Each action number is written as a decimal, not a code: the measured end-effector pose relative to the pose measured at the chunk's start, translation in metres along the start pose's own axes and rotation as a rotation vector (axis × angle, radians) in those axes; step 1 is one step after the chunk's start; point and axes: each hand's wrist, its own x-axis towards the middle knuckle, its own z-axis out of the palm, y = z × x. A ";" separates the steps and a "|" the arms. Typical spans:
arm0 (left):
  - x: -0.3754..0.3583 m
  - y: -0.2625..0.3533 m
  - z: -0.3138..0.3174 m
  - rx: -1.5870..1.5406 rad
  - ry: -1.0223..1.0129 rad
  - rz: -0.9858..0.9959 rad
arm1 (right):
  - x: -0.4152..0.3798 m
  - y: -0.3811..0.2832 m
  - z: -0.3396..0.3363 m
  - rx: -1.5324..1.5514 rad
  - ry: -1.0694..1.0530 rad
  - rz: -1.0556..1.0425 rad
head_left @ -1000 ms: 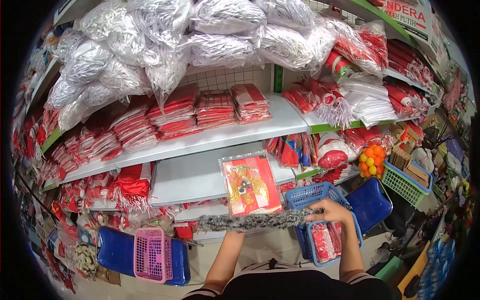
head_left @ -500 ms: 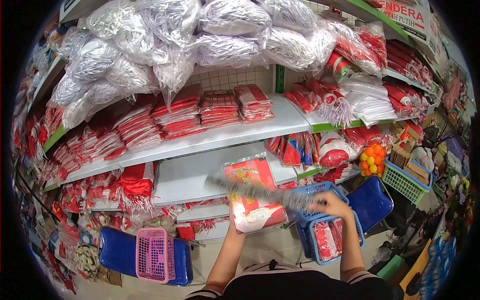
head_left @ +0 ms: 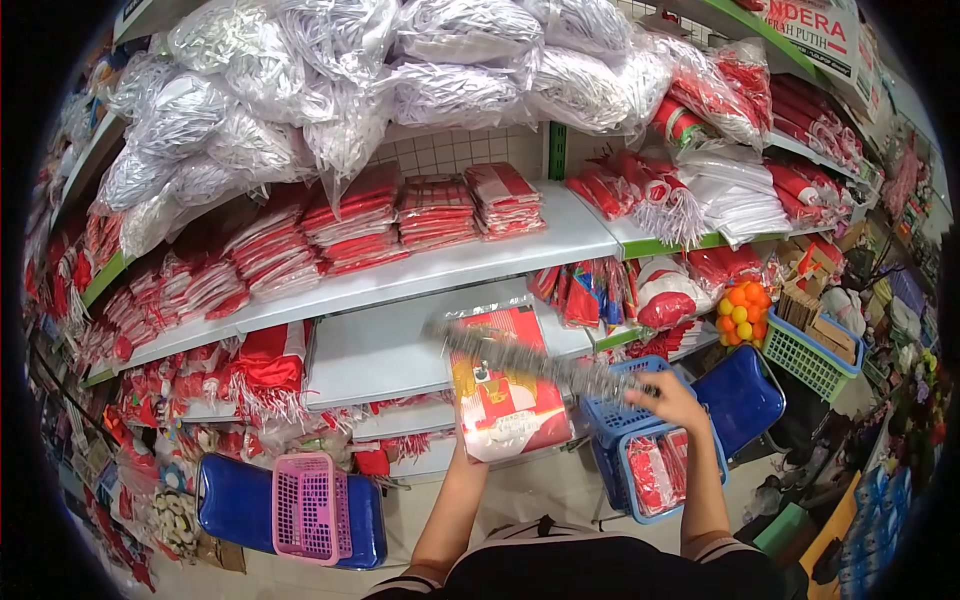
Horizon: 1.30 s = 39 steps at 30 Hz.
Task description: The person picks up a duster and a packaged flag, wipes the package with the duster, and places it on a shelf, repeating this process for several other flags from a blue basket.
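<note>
My left hand (head_left: 468,452) is mostly hidden under a flat plastic-wrapped red and white packet (head_left: 512,400), holding it by its lower left side. Yellow and gold print shows on the packet. My right hand (head_left: 665,398) is closed on one end of a long, narrow grey duster-like tool (head_left: 540,362), blurred in places. The tool slants up to the left and crosses over the upper part of the packet. Whether it touches the packet I cannot tell.
Stacks of red and white packets (head_left: 435,215) line the shelf (head_left: 400,278) ahead, with bags of white strips (head_left: 465,90) above. A blue basket (head_left: 725,470) stands at the right, a pink basket (head_left: 312,505) on a blue chair (head_left: 235,500) at the left.
The grey tool has shifted slightly up and right over the packet, with my right hand a little higher. The packet has shifted slightly, and more of its gold print shows.
</note>
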 end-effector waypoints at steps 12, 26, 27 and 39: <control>0.006 -0.004 -0.013 -0.020 -0.116 -0.060 | -0.002 0.013 -0.010 0.029 -0.174 -0.123; 0.027 -0.049 -0.062 0.049 -0.344 -0.174 | 0.027 -0.050 0.119 0.343 0.231 0.057; 0.015 -0.052 -0.038 0.286 -0.060 -0.121 | 0.027 -0.068 0.111 0.316 0.116 0.142; -0.010 -0.034 -0.059 1.029 -0.091 0.215 | 0.030 -0.048 0.104 1.263 0.180 0.221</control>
